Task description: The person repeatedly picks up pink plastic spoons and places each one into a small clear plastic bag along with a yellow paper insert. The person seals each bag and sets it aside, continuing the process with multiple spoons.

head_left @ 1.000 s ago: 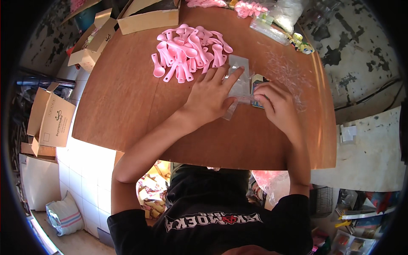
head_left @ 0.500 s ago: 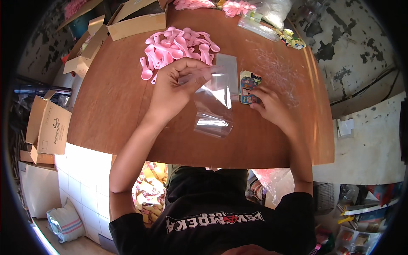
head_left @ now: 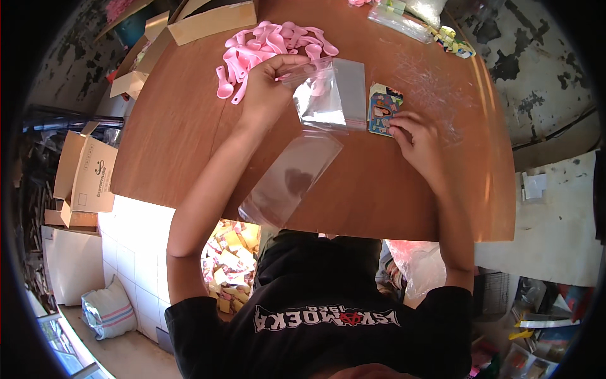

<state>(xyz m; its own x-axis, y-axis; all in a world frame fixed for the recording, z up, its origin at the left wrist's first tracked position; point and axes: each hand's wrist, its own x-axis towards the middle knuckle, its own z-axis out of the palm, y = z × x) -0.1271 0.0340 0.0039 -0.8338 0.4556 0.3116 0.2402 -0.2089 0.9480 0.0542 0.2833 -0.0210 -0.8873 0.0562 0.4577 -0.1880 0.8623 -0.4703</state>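
We pinch the clear bag (head_left: 322, 95) by its top edge with our left hand (head_left: 268, 88), while the half-closed right hand (head_left: 416, 136) fingertips press on the small colourful card (head_left: 382, 112), which we should slide straight into the bag's mouth.

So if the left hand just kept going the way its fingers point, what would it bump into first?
The left hand points up and away across the table, so it would probably meet the pile of pink plastic spoons first. It already pinches a clear plastic bag. Height above the table is hard to judge.

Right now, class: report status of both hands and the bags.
Left hand pinching clear bag. Right hand on colourful cards. Loose bag lies between.
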